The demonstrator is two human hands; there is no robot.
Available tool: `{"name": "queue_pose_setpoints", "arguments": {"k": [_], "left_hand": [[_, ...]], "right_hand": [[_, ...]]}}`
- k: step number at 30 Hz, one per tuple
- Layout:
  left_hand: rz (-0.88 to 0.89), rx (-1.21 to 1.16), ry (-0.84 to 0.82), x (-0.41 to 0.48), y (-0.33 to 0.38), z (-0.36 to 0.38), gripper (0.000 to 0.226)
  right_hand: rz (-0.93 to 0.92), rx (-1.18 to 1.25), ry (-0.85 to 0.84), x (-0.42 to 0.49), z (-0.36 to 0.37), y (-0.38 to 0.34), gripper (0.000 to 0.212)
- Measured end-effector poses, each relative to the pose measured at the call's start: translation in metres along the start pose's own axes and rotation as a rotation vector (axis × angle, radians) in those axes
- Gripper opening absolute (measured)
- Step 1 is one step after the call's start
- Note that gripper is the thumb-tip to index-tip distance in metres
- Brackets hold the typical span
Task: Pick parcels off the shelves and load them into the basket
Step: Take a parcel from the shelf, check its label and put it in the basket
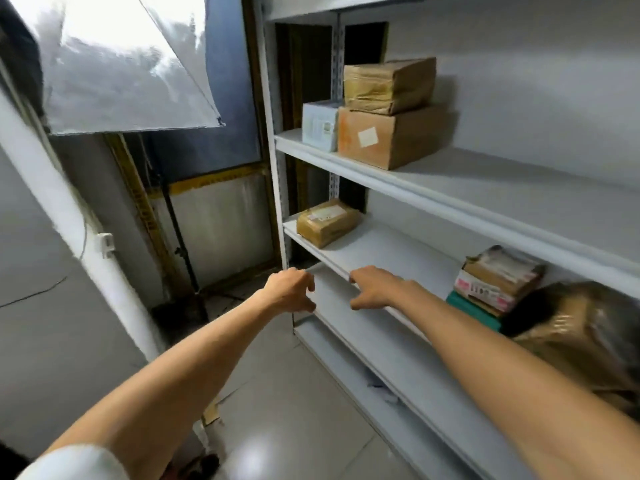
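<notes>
Left hand (291,291) and right hand (375,289) are held out, loose and empty. The parcel (327,225) seems light and slippery with tape, best gripped at both ends.

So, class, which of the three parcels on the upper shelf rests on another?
The tape-wrapped brown parcel: it lies on the white-stickered cardboard box, which, like the pale box, stands on the shelf.

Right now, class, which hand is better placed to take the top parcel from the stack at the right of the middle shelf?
Right, probably. The right hand is open at the front edge of that shelf, nearer the stack. The left hand hovers open farther left, away from it.
</notes>
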State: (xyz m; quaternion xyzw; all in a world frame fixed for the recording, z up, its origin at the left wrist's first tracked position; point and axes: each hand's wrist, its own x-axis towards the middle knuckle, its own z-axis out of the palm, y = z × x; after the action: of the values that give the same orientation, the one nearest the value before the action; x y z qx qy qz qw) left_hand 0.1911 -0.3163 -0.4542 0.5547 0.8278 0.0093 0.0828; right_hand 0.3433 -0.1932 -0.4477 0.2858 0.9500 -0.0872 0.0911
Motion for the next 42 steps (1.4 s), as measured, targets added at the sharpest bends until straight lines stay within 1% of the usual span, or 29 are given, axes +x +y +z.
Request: {"name": "queue_pose_setpoints", "arguments": {"k": [5, 11, 15, 17, 21, 22, 25, 27, 30, 33, 35, 37, 39, 40, 42], "left_hand": [[0.224, 0.026, -0.026, 0.069, 0.051, 0.002, 0.044], [0.503, 0.096, -0.078, 0.128, 0.099, 0.004, 0.047], [0.654, 0.112, -0.115, 0.145, 0.122, 0.001, 0.047], [0.718, 0.114, -0.132, 0.148, 0.133, 0.001, 0.047], [0.821, 0.131, -0.148, 0.147, 0.154, 0.005, 0.048], [0.842, 0.133, -0.150, 0.146, 0.159, 0.005, 0.048], [0.879, 0.118, -0.153, 0.149, 0.175, 0.004, 0.048], [0.883, 0.128, -0.155, 0.150, 0.185, 0.001, 0.048], [0.882, 0.134, -0.135, 0.157, 0.198, 0.001, 0.048], [0.841, 0.053, -0.140, 0.165, 0.205, 0.003, 0.052], [0.775, -0.082, -0.181, 0.172, 0.209, 0.008, 0.057], [0.698, -0.293, -0.255, 0.181, 0.216, 0.014, 0.060], [0.668, -0.506, -0.336, 0.188, 0.224, 0.018, 0.059], [0.670, -0.588, -0.364, 0.191, 0.228, 0.018, 0.056], [0.675, -0.720, -0.417, 0.194, 0.235, 0.018, 0.040]], "right_hand": [[0.225, 0.065, 0.016, -0.016, 0.000, 0.052, 0.057], [0.501, 0.142, 0.052, -0.042, 0.000, 0.086, 0.057], [0.693, 0.223, 0.085, -0.065, 0.002, 0.088, 0.052], [0.760, 0.288, 0.092, -0.075, 0.005, 0.085, 0.050], [0.880, 0.375, 0.122, -0.093, 0.011, 0.083, 0.037], [0.894, 0.391, 0.121, -0.097, 0.011, 0.083, 0.038], [0.909, 0.361, 0.105, -0.107, 0.010, 0.091, 0.047], [0.934, 0.370, 0.139, -0.117, 0.004, 0.098, 0.050], [0.970, 0.397, 0.209, -0.128, -0.009, 0.107, 0.046], [0.992, 0.483, 0.318, -0.125, -0.014, 0.117, 0.040], [0.988, 0.565, 0.401, -0.113, -0.013, 0.124, 0.039], [1.007, 0.638, 0.491, -0.099, -0.007, 0.131, 0.042], [1.065, 0.685, 0.561, -0.088, 0.001, 0.141, 0.042], [1.093, 0.725, 0.596, -0.083, 0.005, 0.147, 0.042], [1.142, 0.835, 0.664, -0.076, 0.011, 0.157, 0.042]]}}
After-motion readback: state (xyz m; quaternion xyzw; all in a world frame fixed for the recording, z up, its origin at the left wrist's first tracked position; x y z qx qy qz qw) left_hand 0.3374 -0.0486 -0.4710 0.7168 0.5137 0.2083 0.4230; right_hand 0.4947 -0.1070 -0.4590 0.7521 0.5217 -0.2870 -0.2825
